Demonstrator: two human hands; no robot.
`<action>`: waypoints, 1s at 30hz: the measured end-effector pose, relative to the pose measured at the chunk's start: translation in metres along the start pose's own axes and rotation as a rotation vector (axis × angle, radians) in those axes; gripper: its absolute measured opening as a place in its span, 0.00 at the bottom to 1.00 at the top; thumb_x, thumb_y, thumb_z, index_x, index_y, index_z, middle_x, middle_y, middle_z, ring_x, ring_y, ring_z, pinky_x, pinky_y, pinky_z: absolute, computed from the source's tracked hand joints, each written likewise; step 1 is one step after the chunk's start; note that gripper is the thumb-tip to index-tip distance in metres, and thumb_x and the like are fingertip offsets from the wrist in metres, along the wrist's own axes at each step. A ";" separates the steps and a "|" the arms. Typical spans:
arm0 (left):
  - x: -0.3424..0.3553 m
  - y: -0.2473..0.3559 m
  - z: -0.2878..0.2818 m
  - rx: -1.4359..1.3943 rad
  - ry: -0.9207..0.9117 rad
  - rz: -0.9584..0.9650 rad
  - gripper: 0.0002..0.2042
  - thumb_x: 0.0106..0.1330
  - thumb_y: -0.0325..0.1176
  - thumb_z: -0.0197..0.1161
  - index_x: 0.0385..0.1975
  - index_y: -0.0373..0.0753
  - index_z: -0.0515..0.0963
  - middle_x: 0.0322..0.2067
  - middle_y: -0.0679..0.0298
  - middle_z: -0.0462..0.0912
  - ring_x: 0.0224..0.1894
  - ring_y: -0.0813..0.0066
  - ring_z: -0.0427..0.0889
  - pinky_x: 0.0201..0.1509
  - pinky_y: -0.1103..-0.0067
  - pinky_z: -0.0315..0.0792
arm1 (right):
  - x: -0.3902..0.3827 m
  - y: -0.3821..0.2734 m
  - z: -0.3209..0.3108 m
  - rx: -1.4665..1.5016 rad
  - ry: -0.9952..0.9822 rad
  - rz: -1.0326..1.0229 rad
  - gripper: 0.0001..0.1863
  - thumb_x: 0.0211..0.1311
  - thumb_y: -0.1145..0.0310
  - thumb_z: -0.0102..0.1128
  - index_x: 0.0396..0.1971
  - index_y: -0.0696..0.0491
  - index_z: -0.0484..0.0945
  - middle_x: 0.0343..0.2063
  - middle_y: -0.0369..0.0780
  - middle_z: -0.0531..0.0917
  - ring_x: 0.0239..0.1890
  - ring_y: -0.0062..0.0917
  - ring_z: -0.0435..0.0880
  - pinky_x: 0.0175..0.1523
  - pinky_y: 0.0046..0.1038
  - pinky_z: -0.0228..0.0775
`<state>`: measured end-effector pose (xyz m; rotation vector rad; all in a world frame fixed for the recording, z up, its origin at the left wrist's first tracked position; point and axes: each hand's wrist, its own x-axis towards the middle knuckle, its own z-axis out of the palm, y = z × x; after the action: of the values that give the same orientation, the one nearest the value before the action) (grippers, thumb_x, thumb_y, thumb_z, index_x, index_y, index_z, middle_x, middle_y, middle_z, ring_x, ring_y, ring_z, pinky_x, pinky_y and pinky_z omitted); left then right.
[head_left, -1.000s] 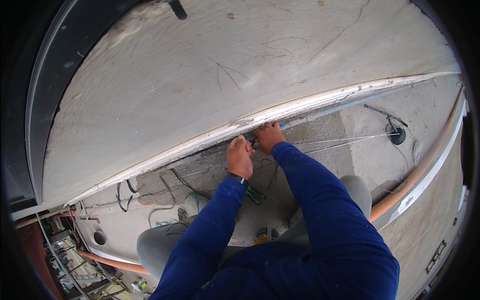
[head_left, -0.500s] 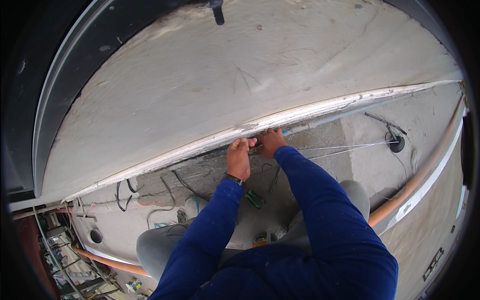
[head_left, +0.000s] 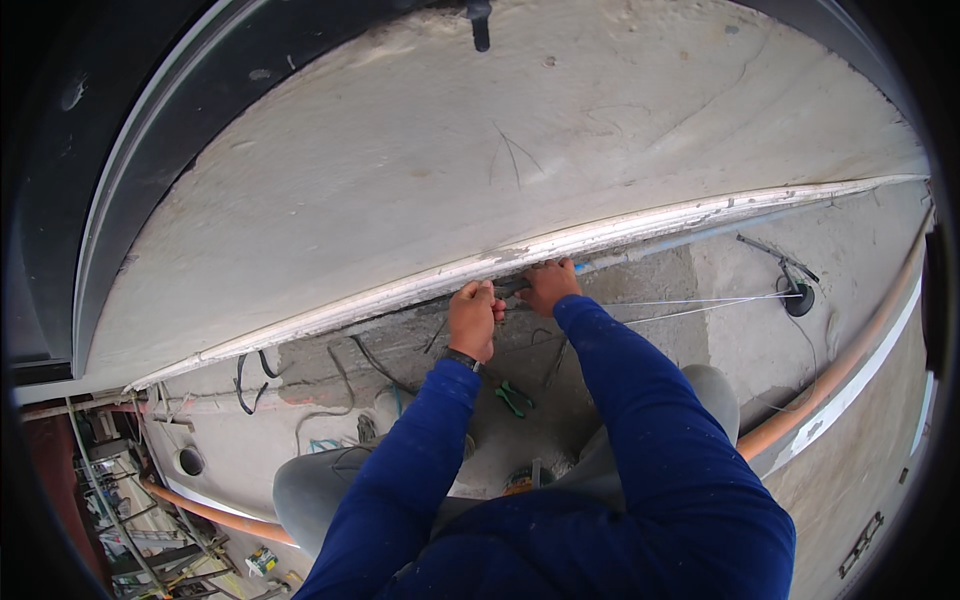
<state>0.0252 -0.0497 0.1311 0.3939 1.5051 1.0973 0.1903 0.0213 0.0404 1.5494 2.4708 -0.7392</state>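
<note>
My left hand (head_left: 472, 322) is closed in a pinch, thumb and fingers together, just below the white moulding (head_left: 540, 242) along the wall's foot. Beside it on the right, my right hand (head_left: 550, 286) has its fingers curled round a dark tube-like piece (head_left: 513, 287), which shows in the gap between the two hands. Whatever the left fingers pinch is too small to make out. A pale blue pipe (head_left: 660, 243) runs along the wall's base to the right of my right hand. Green-handled pliers (head_left: 515, 399) lie on the concrete between my forearms.
Dark cable ends (head_left: 250, 385) stick up at the left. White cords (head_left: 715, 301) stretch right to a black round fitting (head_left: 797, 299) with a metal bar beside it. An orange pipe (head_left: 835, 365) curves along the slab's near edge. A round hole (head_left: 189, 461) opens at the left.
The view has shifted slightly, so the wall and floor sit a little lower and farther right. My left hand has drawn slightly away from my right, showing more of the dark piece.
</note>
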 end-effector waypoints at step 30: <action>0.005 -0.067 -0.006 0.804 -0.071 0.657 0.21 0.57 0.20 0.58 0.53 0.36 0.81 0.47 0.50 0.81 0.46 0.50 0.82 0.52 0.63 0.77 | 0.003 -0.014 -0.001 0.060 0.068 -0.006 0.20 0.61 0.47 0.62 0.41 0.48 0.88 0.45 0.43 0.89 0.56 0.38 0.83 0.67 0.52 0.58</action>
<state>0.0406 -0.0819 0.0733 1.5480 1.7576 0.8876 0.1772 0.0191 0.0443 1.6145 2.5243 -0.7814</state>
